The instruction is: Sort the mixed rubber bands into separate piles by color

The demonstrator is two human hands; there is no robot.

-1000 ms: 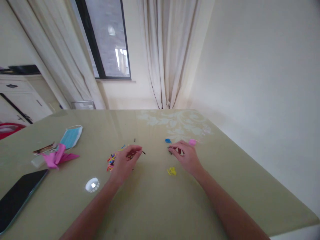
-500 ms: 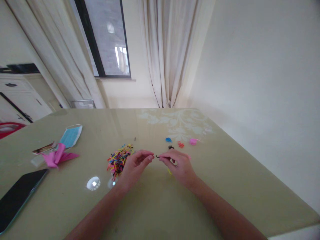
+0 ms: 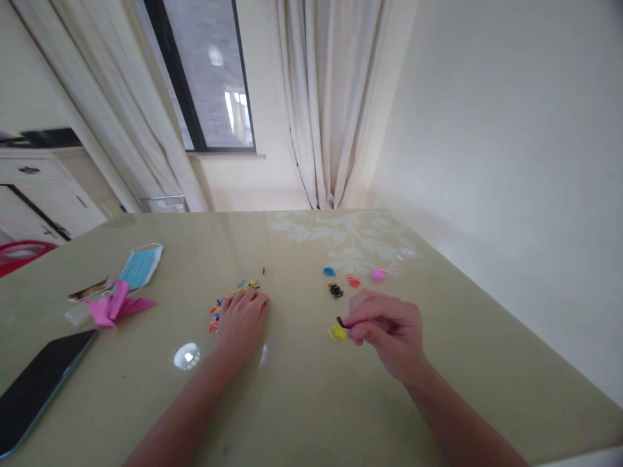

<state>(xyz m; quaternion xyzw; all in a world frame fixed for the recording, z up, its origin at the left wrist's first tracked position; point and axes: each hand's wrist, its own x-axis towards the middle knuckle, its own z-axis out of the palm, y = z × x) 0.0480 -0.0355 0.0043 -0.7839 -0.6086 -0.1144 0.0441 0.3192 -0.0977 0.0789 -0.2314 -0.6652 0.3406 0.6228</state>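
Note:
My right hand (image 3: 384, 327) pinches a small black rubber band (image 3: 340, 322) between thumb and fingers, just above a little heap of yellow bands (image 3: 337, 333). To the left, my left hand (image 3: 241, 321) lies palm down over a pile of mixed-colour rubber bands (image 3: 215, 318), fingers laid out on it; most of the pile is hidden beneath. Beyond my right hand sit small separate heaps: black bands (image 3: 335, 290), red bands (image 3: 354, 281), blue bands (image 3: 329, 272) and pink bands (image 3: 378, 275).
A single dark band (image 3: 263, 270) lies behind the mixed pile. On the left of the glossy table (image 3: 302, 402) are a dark phone (image 3: 41, 383), a pink folded piece (image 3: 115, 305) and a blue face mask (image 3: 141, 267). A wall (image 3: 511, 162) stands to the right.
My hands have moved apart from the middle. The left went back onto the mixed pile; the right moved right and nearer with the black rubber band, uncovering the black and yellow heaps.

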